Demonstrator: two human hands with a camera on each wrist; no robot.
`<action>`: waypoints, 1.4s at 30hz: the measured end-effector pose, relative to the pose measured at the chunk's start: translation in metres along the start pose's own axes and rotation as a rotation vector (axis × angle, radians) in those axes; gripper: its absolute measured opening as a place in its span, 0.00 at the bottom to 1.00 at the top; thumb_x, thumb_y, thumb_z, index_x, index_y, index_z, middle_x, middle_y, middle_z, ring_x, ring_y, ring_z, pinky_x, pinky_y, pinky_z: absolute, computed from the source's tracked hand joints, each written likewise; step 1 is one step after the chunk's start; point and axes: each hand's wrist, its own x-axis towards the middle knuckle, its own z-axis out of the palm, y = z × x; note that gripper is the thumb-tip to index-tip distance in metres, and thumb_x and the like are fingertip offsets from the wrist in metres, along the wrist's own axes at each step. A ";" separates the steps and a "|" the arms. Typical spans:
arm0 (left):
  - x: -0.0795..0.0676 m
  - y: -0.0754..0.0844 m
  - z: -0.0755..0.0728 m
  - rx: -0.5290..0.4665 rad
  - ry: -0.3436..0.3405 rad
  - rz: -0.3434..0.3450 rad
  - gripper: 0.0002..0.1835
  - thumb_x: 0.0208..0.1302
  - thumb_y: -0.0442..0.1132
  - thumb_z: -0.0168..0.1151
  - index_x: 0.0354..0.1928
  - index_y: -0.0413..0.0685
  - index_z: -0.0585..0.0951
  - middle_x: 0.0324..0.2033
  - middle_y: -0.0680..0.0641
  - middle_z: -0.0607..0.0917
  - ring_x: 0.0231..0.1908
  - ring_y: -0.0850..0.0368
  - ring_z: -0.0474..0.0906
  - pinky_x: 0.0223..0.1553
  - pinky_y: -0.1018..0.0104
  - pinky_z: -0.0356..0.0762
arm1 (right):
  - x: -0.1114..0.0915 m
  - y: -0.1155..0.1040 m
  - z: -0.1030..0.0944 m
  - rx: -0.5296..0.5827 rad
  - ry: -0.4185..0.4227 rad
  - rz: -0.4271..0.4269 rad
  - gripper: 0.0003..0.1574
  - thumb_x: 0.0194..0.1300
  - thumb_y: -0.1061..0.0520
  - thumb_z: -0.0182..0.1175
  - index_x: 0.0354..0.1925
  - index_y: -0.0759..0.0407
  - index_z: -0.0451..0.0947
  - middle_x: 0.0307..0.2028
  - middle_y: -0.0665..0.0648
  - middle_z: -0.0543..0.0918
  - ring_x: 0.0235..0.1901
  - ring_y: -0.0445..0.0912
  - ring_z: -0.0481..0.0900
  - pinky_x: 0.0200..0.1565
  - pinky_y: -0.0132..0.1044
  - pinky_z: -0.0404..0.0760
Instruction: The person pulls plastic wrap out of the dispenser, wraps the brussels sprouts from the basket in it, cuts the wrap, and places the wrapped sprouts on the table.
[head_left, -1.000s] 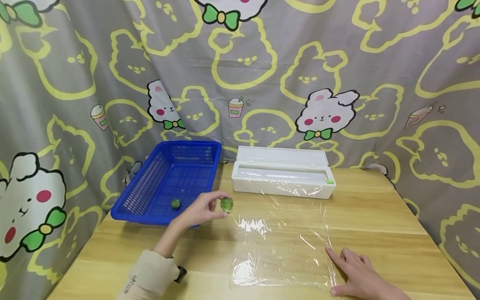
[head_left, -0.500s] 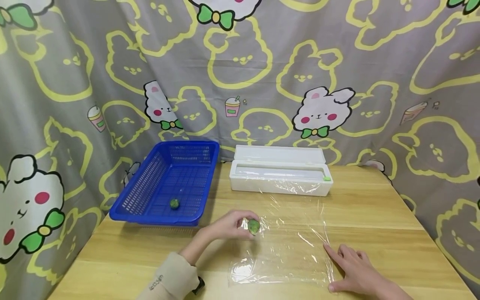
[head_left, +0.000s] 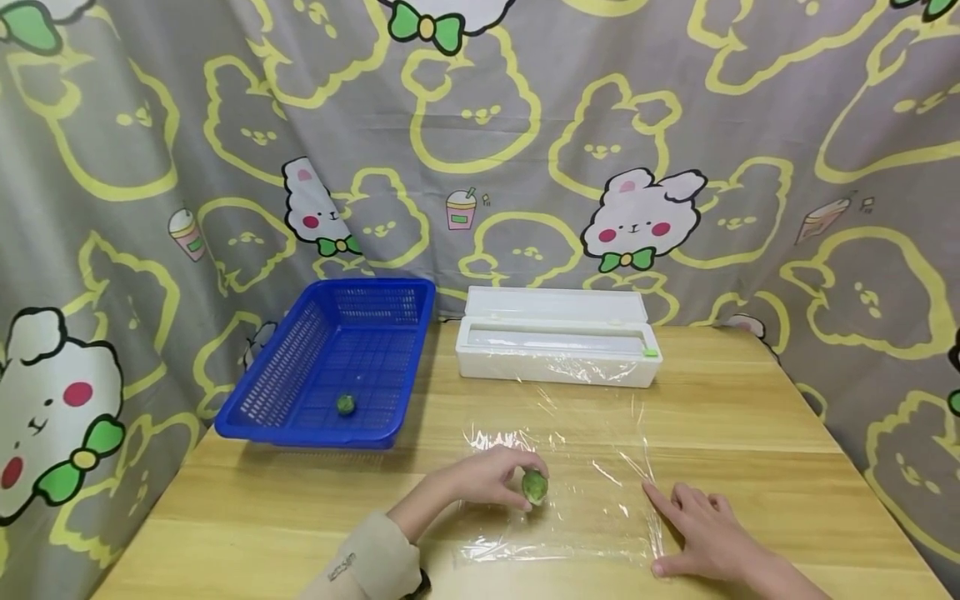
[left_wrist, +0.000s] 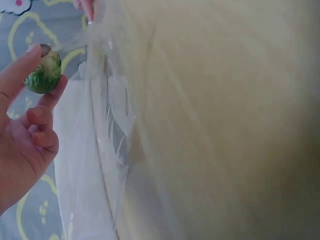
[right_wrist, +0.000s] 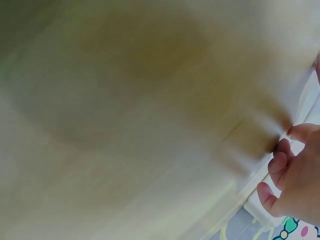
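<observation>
My left hand [head_left: 491, 478] pinches a Brussels sprout [head_left: 535, 486] between thumb and fingers, over the middle of a sheet of cling film [head_left: 585, 521]. In the left wrist view the sprout [left_wrist: 46, 75] shows green leaves and a pale, browned stem end. The film is spread across the wooden table, running out from a white cling film box [head_left: 558, 367] with its lid raised. At the film's right edge my right hand [head_left: 708, 533] touches down with outstretched index finger and thumb, the other fingers bent. The right wrist view shows that hand [right_wrist: 300, 165] at its edge.
A blue plastic basket [head_left: 408, 367] stands at the back left of the table, with another Brussels sprout [head_left: 346, 405] inside. A small green slider [head_left: 650, 353] sits at the box's right end. Behind the table [head_left: 750, 400] hangs a grey patterned curtain [head_left: 510, 108].
My left hand has carried the sprout from beside the basket rightward and nearer, over the film. My right hand stays at the film's right edge. The view has shifted slightly.
</observation>
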 end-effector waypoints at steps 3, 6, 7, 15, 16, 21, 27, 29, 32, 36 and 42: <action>0.005 0.003 0.002 0.067 -0.025 -0.007 0.21 0.51 0.41 0.67 0.48 0.52 0.74 0.39 0.59 0.80 0.36 0.68 0.73 0.39 0.77 0.70 | 0.000 0.000 0.000 -0.002 -0.023 0.009 0.64 0.37 0.21 0.56 0.60 0.64 0.66 0.31 0.45 0.57 0.30 0.38 0.56 0.36 0.44 0.57; 0.011 0.005 0.005 0.148 -0.073 -0.028 0.21 0.51 0.46 0.67 0.48 0.53 0.73 0.35 0.61 0.79 0.35 0.72 0.72 0.41 0.78 0.69 | -0.001 0.001 -0.001 0.003 -0.035 0.016 0.64 0.37 0.21 0.56 0.60 0.64 0.66 0.31 0.46 0.57 0.30 0.38 0.56 0.36 0.45 0.57; 0.013 0.006 0.006 0.178 -0.088 -0.035 0.21 0.51 0.47 0.67 0.47 0.54 0.73 0.33 0.62 0.78 0.33 0.72 0.71 0.40 0.79 0.68 | -0.001 0.001 -0.001 0.004 -0.038 0.017 0.64 0.36 0.20 0.56 0.60 0.64 0.66 0.31 0.46 0.57 0.30 0.38 0.56 0.36 0.45 0.57; 0.029 0.014 0.012 0.353 -0.138 -0.071 0.21 0.50 0.55 0.65 0.42 0.56 0.72 0.23 0.63 0.70 0.23 0.70 0.64 0.25 0.80 0.63 | 0.000 0.000 -0.002 0.016 -0.058 0.025 0.65 0.37 0.20 0.55 0.60 0.64 0.65 0.31 0.46 0.57 0.30 0.39 0.57 0.37 0.47 0.58; 0.031 0.014 0.013 0.372 -0.138 -0.076 0.21 0.50 0.56 0.65 0.42 0.56 0.72 0.23 0.63 0.70 0.22 0.70 0.63 0.24 0.80 0.62 | 0.000 0.000 -0.002 0.017 -0.064 0.027 0.65 0.37 0.20 0.55 0.60 0.64 0.65 0.31 0.46 0.57 0.30 0.39 0.57 0.37 0.47 0.58; 0.036 0.018 0.016 0.444 -0.133 -0.099 0.22 0.49 0.57 0.64 0.42 0.58 0.71 0.23 0.63 0.71 0.22 0.70 0.64 0.23 0.79 0.61 | 0.000 -0.001 -0.003 0.020 -0.079 0.024 0.65 0.37 0.20 0.55 0.61 0.65 0.65 0.31 0.46 0.58 0.30 0.40 0.57 0.37 0.47 0.58; 0.038 0.021 0.018 0.493 -0.137 -0.099 0.23 0.50 0.56 0.64 0.47 0.61 0.71 0.29 0.61 0.75 0.26 0.70 0.67 0.27 0.79 0.64 | 0.000 -0.001 -0.003 0.029 -0.081 0.022 0.66 0.36 0.20 0.55 0.62 0.65 0.64 0.29 0.46 0.56 0.28 0.38 0.55 0.35 0.44 0.56; 0.038 0.022 0.019 0.507 -0.135 -0.099 0.22 0.51 0.55 0.64 0.47 0.62 0.71 0.30 0.59 0.76 0.27 0.69 0.68 0.27 0.79 0.65 | 0.001 -0.001 -0.003 0.026 -0.074 0.022 0.66 0.36 0.20 0.55 0.61 0.64 0.64 0.29 0.45 0.56 0.28 0.38 0.55 0.35 0.44 0.56; 0.037 0.023 0.021 0.526 -0.120 -0.105 0.21 0.52 0.55 0.63 0.48 0.64 0.72 0.32 0.57 0.75 0.27 0.68 0.68 0.25 0.79 0.65 | 0.001 -0.001 -0.003 0.022 -0.061 0.021 0.66 0.36 0.20 0.55 0.61 0.64 0.65 0.29 0.45 0.56 0.28 0.38 0.55 0.36 0.45 0.56; 0.037 0.023 0.022 0.535 -0.088 -0.117 0.22 0.52 0.55 0.62 0.50 0.65 0.72 0.34 0.54 0.73 0.25 0.67 0.67 0.23 0.80 0.63 | 0.001 0.000 -0.002 0.023 -0.036 0.017 0.66 0.34 0.20 0.56 0.61 0.64 0.65 0.29 0.46 0.56 0.29 0.38 0.55 0.36 0.45 0.57; 0.028 0.014 0.021 0.473 -0.057 -0.217 0.35 0.51 0.57 0.63 0.61 0.62 0.63 0.43 0.46 0.73 0.27 0.63 0.72 0.22 0.76 0.69 | 0.000 0.004 0.001 0.046 0.021 -0.011 0.65 0.35 0.21 0.58 0.60 0.65 0.66 0.29 0.45 0.55 0.29 0.37 0.55 0.36 0.43 0.55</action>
